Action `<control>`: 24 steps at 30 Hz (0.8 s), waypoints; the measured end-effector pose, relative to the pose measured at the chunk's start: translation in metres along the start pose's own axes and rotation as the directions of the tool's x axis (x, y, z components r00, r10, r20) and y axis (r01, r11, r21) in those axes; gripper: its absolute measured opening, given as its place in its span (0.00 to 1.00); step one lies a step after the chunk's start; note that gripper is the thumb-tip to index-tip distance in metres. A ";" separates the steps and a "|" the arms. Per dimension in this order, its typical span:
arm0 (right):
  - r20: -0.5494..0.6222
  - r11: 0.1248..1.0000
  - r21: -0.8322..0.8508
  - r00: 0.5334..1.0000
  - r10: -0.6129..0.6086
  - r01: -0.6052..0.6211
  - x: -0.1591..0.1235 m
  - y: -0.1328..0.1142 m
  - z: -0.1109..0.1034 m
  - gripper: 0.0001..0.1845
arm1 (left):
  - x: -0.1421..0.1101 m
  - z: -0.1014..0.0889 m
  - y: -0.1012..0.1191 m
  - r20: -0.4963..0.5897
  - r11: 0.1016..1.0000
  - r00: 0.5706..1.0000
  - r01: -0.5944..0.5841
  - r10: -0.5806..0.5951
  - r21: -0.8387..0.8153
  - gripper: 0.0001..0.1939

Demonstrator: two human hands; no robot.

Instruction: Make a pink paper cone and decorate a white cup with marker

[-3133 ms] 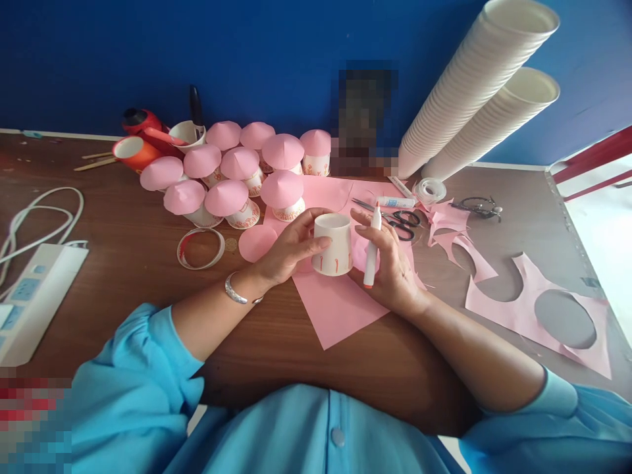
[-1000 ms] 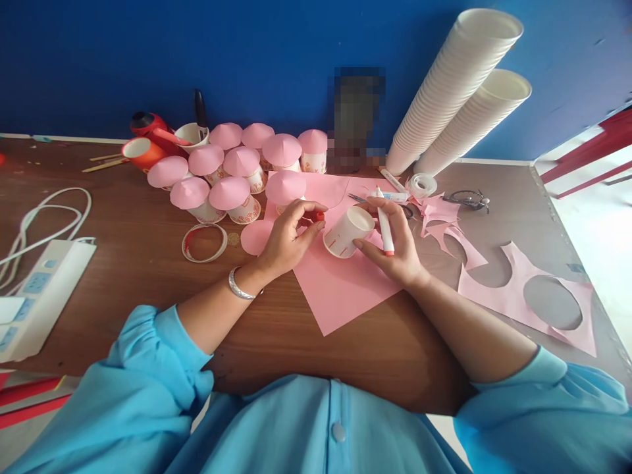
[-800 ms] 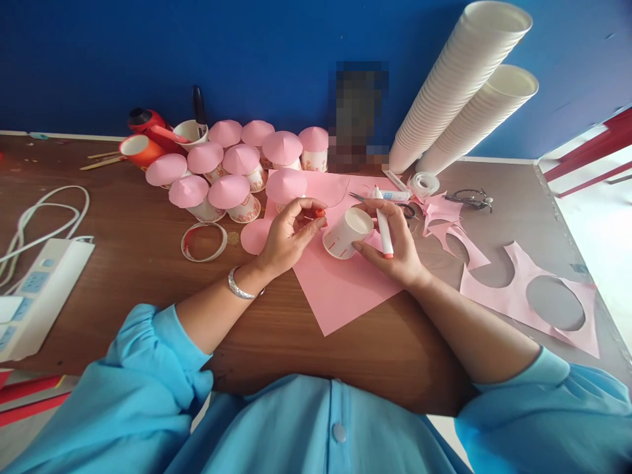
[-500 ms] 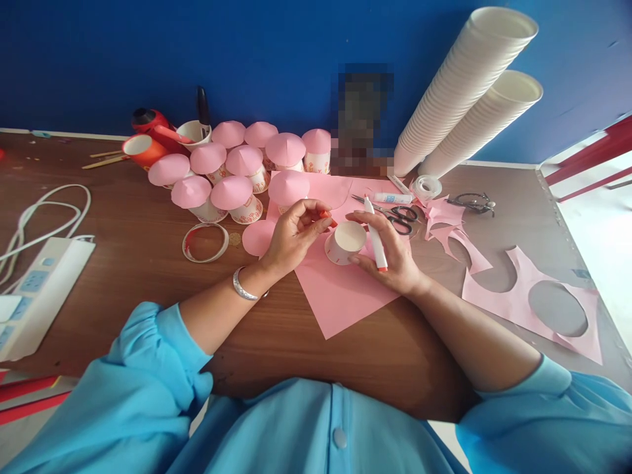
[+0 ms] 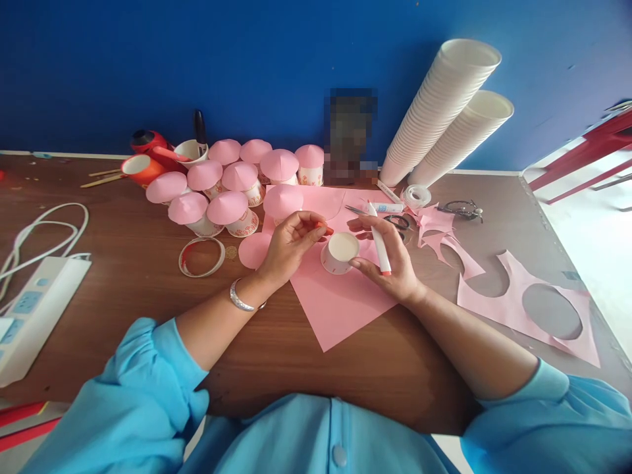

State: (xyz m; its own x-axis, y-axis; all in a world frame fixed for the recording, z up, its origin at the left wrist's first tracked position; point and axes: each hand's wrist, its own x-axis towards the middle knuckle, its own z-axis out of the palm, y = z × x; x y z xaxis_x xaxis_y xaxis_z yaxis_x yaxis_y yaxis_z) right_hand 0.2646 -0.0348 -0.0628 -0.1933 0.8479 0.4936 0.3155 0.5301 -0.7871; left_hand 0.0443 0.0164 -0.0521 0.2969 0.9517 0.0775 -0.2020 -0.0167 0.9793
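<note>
Cup (image 5: 338,264) looks light, dentable; hold its sides gently. Left fingers (image 5: 310,216) pinch a cap (image 5: 326,228); right fingers (image 5: 364,268) grip a marker (image 5: 379,247).

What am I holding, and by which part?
Left hand: a red cap, pinched at one end. Right hand: a white marker, by its middle; whether it also grips the cup is unclear.

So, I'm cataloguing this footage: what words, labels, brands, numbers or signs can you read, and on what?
No text can be read.
White tube: blue print, too small.
Black marker: pale marking, too small.
Dark pixelated object: unreadable.
Power strip: no legible marking.
Nearest cup: red strokes, no letters visible.
White marker: no visible print.
</note>
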 end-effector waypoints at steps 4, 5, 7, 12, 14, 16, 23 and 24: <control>0.041 0.999 -0.049 0.999 -0.011 0.013 -0.001 0.004 0.001 0.38 | 0.002 -0.004 -0.007 0.023 0.998 1.000 -0.012 0.011 0.059 0.13; 0.054 0.998 -0.067 0.998 -0.009 0.013 -0.001 0.004 0.002 0.39 | 0.003 -0.005 -0.009 0.030 0.993 0.999 -0.040 0.037 0.114 0.12; 0.079 0.994 -0.110 0.997 0.020 -0.011 -0.002 0.003 0.004 0.38 | 0.005 -0.008 -0.013 0.066 0.941 0.990 -0.141 0.127 0.309 0.08; 0.031 0.989 -0.106 0.994 0.103 -0.099 -0.002 -0.002 0.004 0.33 | 0.010 -0.011 -0.016 0.233 0.683 0.949 -0.314 0.212 0.659 0.01; -0.018 0.990 -0.028 0.991 0.136 -0.136 -0.001 -0.003 0.002 0.32 | 0.010 -0.011 -0.016 0.240 0.673 0.948 -0.319 0.211 0.667 0.01; -0.043 0.980 0.055 0.981 0.191 -0.189 0.001 -0.004 0.000 0.31 | 0.011 -0.011 -0.017 0.210 0.712 0.957 -0.290 0.201 0.640 0.02; -0.032 0.936 0.191 0.951 0.309 -0.297 0.003 -0.004 -0.001 0.31 | 0.013 -0.013 -0.017 0.100 0.855 0.990 -0.139 0.103 0.499 0.06; -0.030 0.932 0.195 0.948 0.316 -0.305 0.003 -0.005 -0.001 0.31 | 0.013 -0.014 -0.017 0.095 0.887 0.992 -0.118 0.084 0.447 0.07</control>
State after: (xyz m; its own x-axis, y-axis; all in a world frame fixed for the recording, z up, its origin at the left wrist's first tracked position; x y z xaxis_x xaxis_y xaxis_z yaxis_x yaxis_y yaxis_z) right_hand 0.2635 -0.0350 -0.0573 -0.0554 0.9716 0.2301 0.1714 0.2363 -0.9564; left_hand 0.0387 0.0328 -0.0699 0.3664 0.9134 0.1772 0.2025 -0.2642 0.9430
